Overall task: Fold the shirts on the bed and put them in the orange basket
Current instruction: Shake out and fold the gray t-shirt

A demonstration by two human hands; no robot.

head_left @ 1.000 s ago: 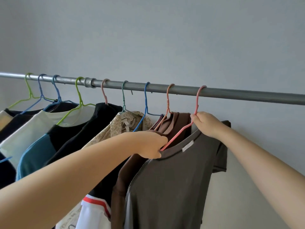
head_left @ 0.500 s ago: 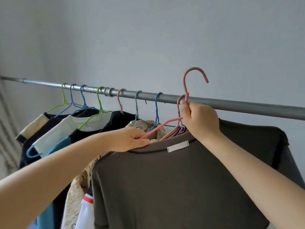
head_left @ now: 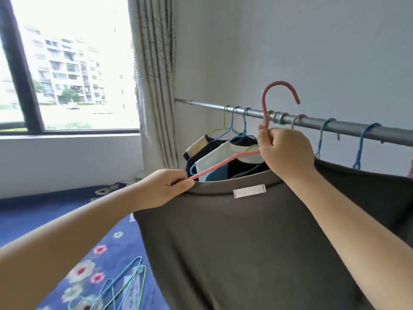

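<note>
A dark grey shirt (head_left: 245,253) is being held up in front of the metal rail (head_left: 348,127), clear of it, with its white neck label (head_left: 249,190) facing the camera. The pink hanger (head_left: 225,163) is being gripped at the base of its hook by the right hand (head_left: 285,153), whose grip is being kept clenched around the wire; the hook is being held above the rail and is not touching it. The shirt's collar, together with the end of the hanger's left arm, is being pinched by the left hand (head_left: 164,189), its fingers curled around fabric and wire.

Other garments (head_left: 220,157), in black, cream and teal, are being carried on green and blue hangers (head_left: 234,128) along the rail behind the grey shirt. Below, the bed (head_left: 55,220) is being covered by a dark blue floral sheet, and loose blue and green wire hangers (head_left: 120,287) are lying on it near the bottom edge. A window (head_left: 67,63) and a pale curtain (head_left: 154,86) are being shown on the left.
</note>
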